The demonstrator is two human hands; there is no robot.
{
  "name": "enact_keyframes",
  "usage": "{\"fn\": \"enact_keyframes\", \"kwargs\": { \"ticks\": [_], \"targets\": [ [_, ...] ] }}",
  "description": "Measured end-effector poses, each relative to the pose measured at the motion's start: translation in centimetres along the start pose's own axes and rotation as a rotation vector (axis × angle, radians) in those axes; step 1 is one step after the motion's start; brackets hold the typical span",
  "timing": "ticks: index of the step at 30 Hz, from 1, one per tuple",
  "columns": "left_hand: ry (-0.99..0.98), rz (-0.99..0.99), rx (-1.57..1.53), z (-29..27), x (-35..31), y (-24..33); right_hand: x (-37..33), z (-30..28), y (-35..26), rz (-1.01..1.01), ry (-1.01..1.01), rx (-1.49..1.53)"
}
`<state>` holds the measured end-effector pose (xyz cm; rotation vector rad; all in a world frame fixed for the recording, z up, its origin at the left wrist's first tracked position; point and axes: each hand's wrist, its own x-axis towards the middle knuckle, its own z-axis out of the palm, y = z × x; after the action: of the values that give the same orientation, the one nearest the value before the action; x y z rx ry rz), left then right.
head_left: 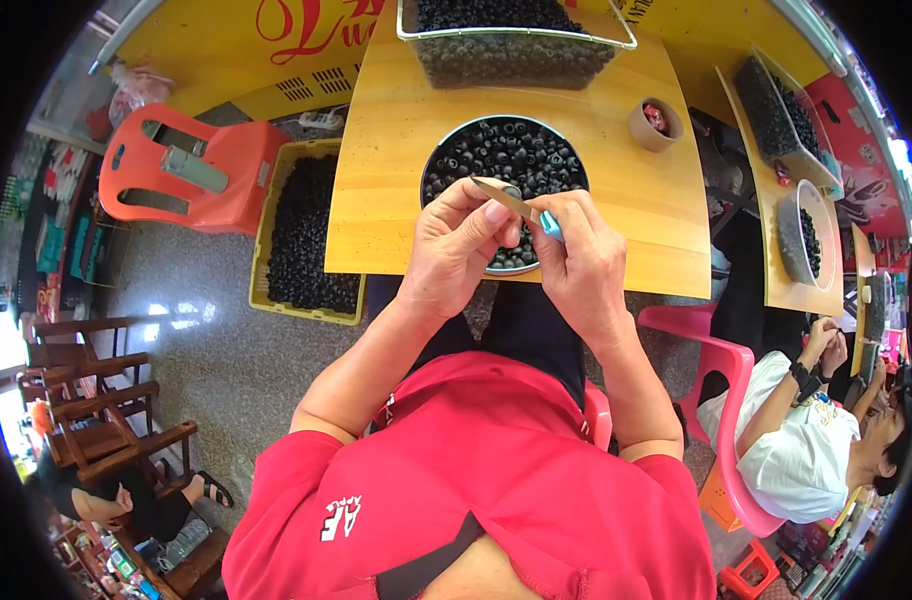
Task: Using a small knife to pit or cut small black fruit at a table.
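A round bowl full of small dark round pieces, some with pale ring-like marks, stands at the table's near edge. Just over it, my left hand is pinched closed on one such dark piece, mostly hidden by the fingers and the blade. My right hand is closed around a small knife with a light blue handle. Its blade points up and left, across the pinched fingertips of my left hand. Both hands are close together.
The wooden table carries a clear tub of dark pieces and a small cup with red bits. To the left are a yellow crate and an orange chair holding a bottle. A person sits at the right.
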<state>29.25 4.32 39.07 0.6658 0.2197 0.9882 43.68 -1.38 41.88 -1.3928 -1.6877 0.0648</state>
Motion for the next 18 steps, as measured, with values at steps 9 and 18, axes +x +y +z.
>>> {"fn": "enact_keyframes", "kwargs": {
  "ticks": [9, 18],
  "targets": [
    [0.016, 0.02, 0.029, -0.3, 0.01, -0.17, 0.03, 0.03, 0.32, 0.004, 0.002, -0.045],
    [-0.081, 0.087, 0.129, -0.06, -0.24, 0.7, -0.05, 0.09, 0.76, 0.021, -0.041, -0.092]
  ]
}}
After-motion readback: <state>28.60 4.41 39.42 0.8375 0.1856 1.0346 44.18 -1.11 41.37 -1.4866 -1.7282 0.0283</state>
